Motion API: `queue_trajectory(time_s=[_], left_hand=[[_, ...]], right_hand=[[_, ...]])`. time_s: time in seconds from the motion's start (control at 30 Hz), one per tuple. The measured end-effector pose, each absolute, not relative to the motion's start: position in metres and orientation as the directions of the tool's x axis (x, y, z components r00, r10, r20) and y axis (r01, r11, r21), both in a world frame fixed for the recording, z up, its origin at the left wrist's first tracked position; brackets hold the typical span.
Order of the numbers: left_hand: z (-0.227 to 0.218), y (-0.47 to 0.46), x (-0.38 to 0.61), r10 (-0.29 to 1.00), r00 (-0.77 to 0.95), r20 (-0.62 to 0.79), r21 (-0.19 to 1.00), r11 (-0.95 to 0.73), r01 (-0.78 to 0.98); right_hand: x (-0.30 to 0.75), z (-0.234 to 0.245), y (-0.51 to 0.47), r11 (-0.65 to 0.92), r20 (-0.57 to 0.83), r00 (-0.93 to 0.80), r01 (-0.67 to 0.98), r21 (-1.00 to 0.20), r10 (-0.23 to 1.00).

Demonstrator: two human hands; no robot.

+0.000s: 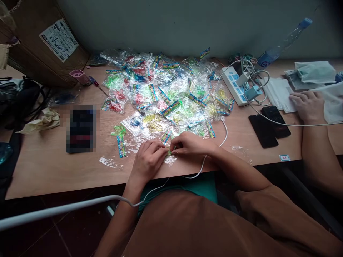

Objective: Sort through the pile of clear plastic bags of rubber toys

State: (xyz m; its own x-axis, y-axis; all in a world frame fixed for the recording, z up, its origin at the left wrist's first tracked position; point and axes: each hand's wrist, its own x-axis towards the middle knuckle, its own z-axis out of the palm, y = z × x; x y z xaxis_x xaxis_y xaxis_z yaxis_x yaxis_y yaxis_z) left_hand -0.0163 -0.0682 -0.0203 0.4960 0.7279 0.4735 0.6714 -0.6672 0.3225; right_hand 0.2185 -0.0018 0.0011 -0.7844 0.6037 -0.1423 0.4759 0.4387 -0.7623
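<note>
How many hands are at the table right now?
3. The left hand and right hand meet at a green piece, front centre; a co-worker's hand is at the right, by white packets. Any others are out of view.

The bags [174, 87] are gleaming in thin, crinkled clear plastic; the table [53, 167] is showing smooth wood with a faint sheen, the box [29, 57] matt cardboard, the bottle [289, 41] glossy plastic.

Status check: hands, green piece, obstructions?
Left hand and right hand pinching small green piece over clear plastic wrap. Thin white cable under right forearm. Clear plastic bags heaped just beyond.
</note>
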Motion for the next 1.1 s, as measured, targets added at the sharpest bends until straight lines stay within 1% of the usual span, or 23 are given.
queue_trajectory(time_s=[0.17,0.37,0.6,0.77,1.1], left_hand=[[-0.0208,-0.0675,-0.0165,0.754,0.502,0.424,0.380,-0.651,0.657],[-0.0193,-0.0687,-0.0160,0.754,0.509,0.414,0.398,-0.653,0.644],[-0.0206,-0.0680,-0.0147,0.738,0.506,0.446,0.337,-0.663,0.669],[-0.0210,-0.0675,-0.0148,0.725,0.500,0.475,0.320,-0.671,0.669],[-0.0182,-0.0699,-0.0134,0.710,0.526,0.469,0.284,-0.685,0.671]], right_hand=[[0.2175,0.0002,-0.0041,0.463,-0.125,-0.773,0.492,-0.737,0.622],[0.2169,-0.0013,-0.0041,0.452,-0.121,-0.760,0.498,-0.740,0.639],[0.2167,-0.0031,-0.0032,0.441,-0.113,-0.751,0.494,-0.749,0.650],[0.2162,-0.0039,-0.0045,0.449,-0.100,-0.735,0.510,-0.733,0.671],[0.2119,-0.0011,-0.0073,0.428,-0.115,-0.698,0.552,-0.716,0.707]])
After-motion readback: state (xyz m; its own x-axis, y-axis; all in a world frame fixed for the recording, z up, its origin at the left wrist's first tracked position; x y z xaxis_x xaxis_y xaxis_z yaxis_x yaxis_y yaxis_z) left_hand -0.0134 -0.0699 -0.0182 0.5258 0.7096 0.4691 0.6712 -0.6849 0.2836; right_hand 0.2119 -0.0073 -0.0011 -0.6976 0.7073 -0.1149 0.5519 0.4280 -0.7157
